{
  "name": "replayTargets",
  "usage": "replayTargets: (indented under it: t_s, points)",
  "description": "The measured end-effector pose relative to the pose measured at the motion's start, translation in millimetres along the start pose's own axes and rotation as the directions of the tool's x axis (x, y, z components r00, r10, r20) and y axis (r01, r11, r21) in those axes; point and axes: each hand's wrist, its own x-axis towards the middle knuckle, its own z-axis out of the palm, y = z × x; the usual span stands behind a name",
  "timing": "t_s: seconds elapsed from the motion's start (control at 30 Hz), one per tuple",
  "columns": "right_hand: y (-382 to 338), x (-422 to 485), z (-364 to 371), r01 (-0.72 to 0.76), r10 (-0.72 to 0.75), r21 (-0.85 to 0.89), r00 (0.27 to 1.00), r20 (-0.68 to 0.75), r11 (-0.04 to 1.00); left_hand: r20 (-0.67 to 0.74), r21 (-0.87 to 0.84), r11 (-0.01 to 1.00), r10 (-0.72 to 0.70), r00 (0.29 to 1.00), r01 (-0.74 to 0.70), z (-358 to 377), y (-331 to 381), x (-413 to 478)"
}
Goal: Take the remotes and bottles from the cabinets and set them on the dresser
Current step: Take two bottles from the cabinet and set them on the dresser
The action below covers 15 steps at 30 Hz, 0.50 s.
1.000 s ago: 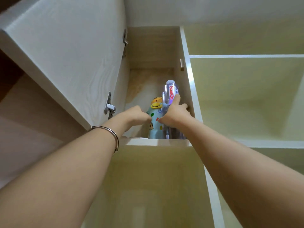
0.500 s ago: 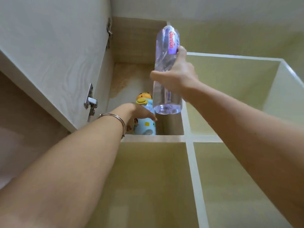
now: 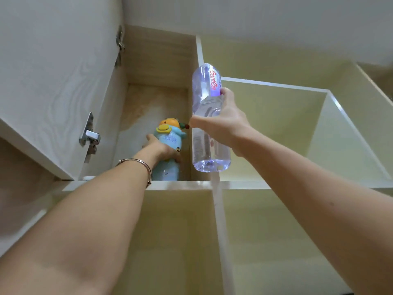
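Observation:
My right hand (image 3: 223, 122) grips a clear water bottle (image 3: 207, 145) with a purple and red label, held out in front of the cabinet's upright divider. Inside the upper left cabinet compartment (image 3: 148, 99) stands a light blue children's bottle (image 3: 170, 141) with a yellow duck-shaped lid. My left hand (image 3: 163, 150), with a metal bangle on its wrist, is wrapped around the blue bottle's body. No remote or dresser is in sight.
The cabinet door (image 3: 53, 81) hangs open at the left with metal hinges (image 3: 90, 135). Open pale yellow compartments lie to the right (image 3: 276, 128) and below (image 3: 170, 241), split by white dividers (image 3: 219, 220). A white ceiling is above.
The clear bottle came up out of the compartment in my right hand and now hangs in front of the divider. My left hand went from beside the blue bottle to closing around it.

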Motion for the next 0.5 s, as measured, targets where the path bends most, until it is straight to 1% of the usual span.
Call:
replayTargets:
  t_s: [0.03,0.1,0.2,0.27,0.33,0.4,0.43,0.5]
  points:
    - [0.0,-0.7,-0.7,-0.001,0.001,0.007,1.0,0.002,1.0,-0.01,-0.073,0.997,0.01,1.0,-0.011,-5.2,3.7,-7.2]
    - [0.0,-1.5,-3.7,-0.003,0.003,0.02,1.0,0.001,1.0,-0.086,-0.156,0.981,0.101,0.991,-0.114,-12.9,8.3,-15.5]
    - [1.7,-2.9,-10.0,-0.015,0.015,0.046,1.0,-0.005,0.999,-0.25,-0.244,0.93,0.214,0.944,-0.275,-28.8,19.6,-26.0]
    - [3.0,-5.6,-15.1,-0.024,0.025,0.079,1.0,-0.013,0.997,-0.305,-0.279,0.895,0.261,0.916,-0.348,-43.1,25.4,-41.6]
    - [4.4,-9.5,-19.5,-0.024,0.026,0.113,1.0,-0.013,0.993,-0.292,-0.315,0.867,0.299,0.909,-0.386,-58.6,30.3,-60.7]
    - [5.1,-15.7,-22.4,-0.025,0.026,0.14,1.0,-0.005,0.99,-0.307,-0.336,0.84,0.33,0.893,-0.426,-72.0,31.3,-86.9]
    - [4.9,-20.0,-23.9,-0.028,0.028,0.152,1.0,0.004,0.988,-0.314,-0.358,0.826,0.333,0.889,-0.436,-77.6,30.9,-102.9]
    - [4.5,-31.4,-27.9,-0.048,0.043,0.18,0.999,0.031,0.983,-0.278,-0.425,0.8,0.33,0.902,-0.423,-85.0,27.7,-135.2]
